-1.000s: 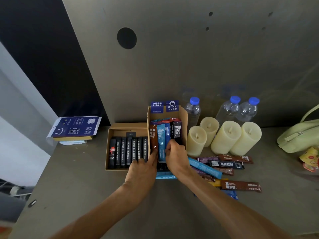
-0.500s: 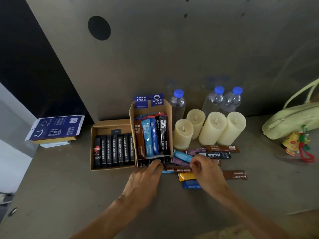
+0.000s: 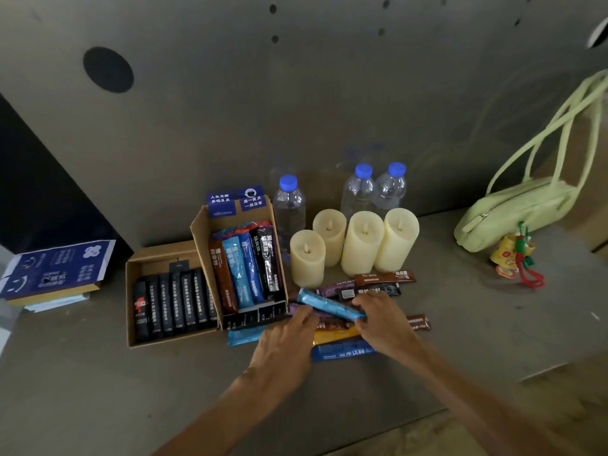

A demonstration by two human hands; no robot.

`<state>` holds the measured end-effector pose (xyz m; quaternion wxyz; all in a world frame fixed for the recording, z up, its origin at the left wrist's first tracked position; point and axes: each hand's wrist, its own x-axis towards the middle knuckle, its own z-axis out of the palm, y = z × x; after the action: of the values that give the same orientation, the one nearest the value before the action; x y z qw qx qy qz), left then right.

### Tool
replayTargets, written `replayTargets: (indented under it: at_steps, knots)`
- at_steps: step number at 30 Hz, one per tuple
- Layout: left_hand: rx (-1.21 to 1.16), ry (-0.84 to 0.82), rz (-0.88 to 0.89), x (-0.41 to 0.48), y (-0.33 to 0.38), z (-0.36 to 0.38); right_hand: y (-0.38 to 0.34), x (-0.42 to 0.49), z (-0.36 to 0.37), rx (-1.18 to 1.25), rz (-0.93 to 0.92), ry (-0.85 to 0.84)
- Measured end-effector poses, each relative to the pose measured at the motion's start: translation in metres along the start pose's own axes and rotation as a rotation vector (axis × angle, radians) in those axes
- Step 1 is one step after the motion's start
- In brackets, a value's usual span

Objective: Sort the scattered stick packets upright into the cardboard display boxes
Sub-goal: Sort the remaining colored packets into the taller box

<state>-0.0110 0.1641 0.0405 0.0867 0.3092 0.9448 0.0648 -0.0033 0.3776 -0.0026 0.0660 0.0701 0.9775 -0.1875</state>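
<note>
Lifting a light-blue packet (image 3: 329, 306) off the loose pile (image 3: 385, 278) — both hands have left the tall box (image 3: 201, 232) they were tucking into a second ago.
Right hand (image 3: 386, 320) fingers pinch the packet's end just above the worktop (image 3: 98, 390); left hand (image 3: 283, 340) fingers, straight, touch the pile beneath. Tall box holds brown, blue and black sticks upright; low box (image 3: 131, 301) — a row of black ones.

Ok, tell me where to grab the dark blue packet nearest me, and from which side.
Probably pinch the dark blue packet at its left end, from the near side. It lies flat and crosswise; that end is bare, the right hand covers its right end, and an orange packet crowds its far edge.
</note>
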Motion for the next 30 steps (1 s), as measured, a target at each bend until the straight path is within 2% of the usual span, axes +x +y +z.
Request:
replayTargets:
  at_steps: [3,8,12,15,17,20,23,30]
  knots:
    - [-0.033,-0.004,-0.053,0.005,0.001,0.003,0.008,0.000,-0.010,0.230,0.082,-0.001]
    - [-0.111,0.109,-0.102,0.020,0.009,0.007,0.005,-0.010,-0.053,0.723,0.200,-0.058]
    - [-0.128,0.304,-0.069,0.029,0.016,0.007,0.001,-0.020,-0.093,1.088,0.285,-0.231]
    - [-0.223,0.434,0.000,0.032,0.018,0.005,0.003,-0.022,-0.110,1.253,0.276,-0.322]
    - [-0.420,0.382,-0.033,0.031,0.022,0.002,0.005,-0.021,-0.115,1.310,0.268,-0.266]
    - [-0.801,0.170,-0.114,0.033,0.026,-0.001,0.006,-0.017,-0.114,1.256,0.248,-0.139]
    - [-0.900,0.069,-0.112,0.033,0.027,-0.005,0.002,-0.012,-0.110,1.096,0.187,-0.087]
    - [-0.989,0.012,-0.142,0.029,0.023,-0.008,-0.011,0.001,-0.109,1.023,0.149,-0.069]
